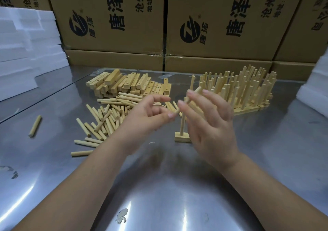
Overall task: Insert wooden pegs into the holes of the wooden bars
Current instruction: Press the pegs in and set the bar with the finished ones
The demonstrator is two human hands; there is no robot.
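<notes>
My right hand [211,122] pinches a wooden peg [194,94] between thumb and fingers and holds it tilted above the table. My left hand [150,113] is loosely curled beside it, and its thumb tip touches the peg's lower end. Just below the hands a short wooden bar [182,139] lies on the metal table with one upright peg [182,126] set in it. Loose pegs [108,117] lie in a pile to the left. A stack of drilled bars [124,85] sits behind that pile.
Several finished bars with upright pegs [248,88] stand at the back right. One stray peg [35,126] lies far left. White foam sheets [26,53] are stacked at the left, more foam [316,88] at the right, and cardboard boxes [115,26] wall off the back.
</notes>
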